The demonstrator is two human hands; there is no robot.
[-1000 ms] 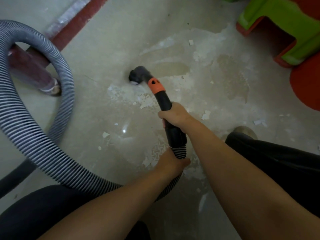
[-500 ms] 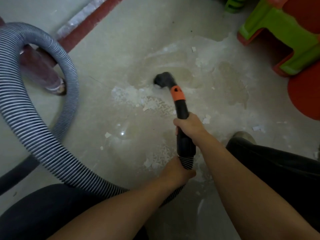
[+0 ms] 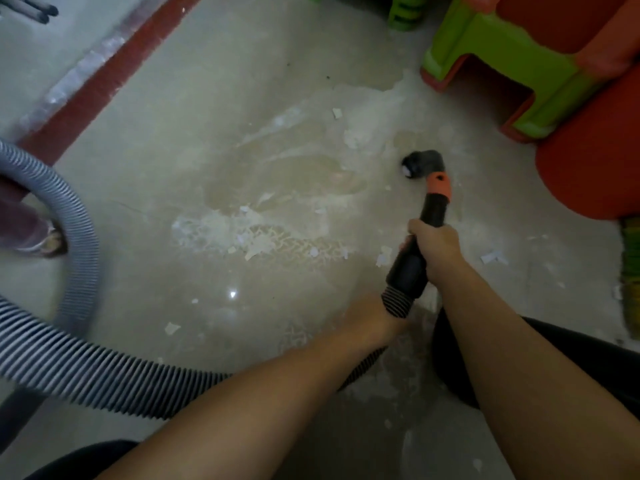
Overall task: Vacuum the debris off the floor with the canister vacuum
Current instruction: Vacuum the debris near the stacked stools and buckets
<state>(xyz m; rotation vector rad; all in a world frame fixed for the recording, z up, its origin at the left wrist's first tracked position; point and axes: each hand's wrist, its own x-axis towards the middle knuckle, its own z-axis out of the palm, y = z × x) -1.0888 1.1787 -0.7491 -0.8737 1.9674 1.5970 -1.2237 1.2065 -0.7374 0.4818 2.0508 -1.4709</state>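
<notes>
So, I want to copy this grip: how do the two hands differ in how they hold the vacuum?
The right hand grips the rigid black wand, while the left hand holds the ribbed hose just behind it. The right hand is nearer the nozzle, the left nearer the body. Both are wrapped around the same line.

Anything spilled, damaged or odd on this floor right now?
Yes. White flaky debris and pale dust are strewn across the grey concrete floor, left of the black vacuum nozzle with the orange collar; tread marks are pressed into the dust. Nothing looks broken.
</notes>
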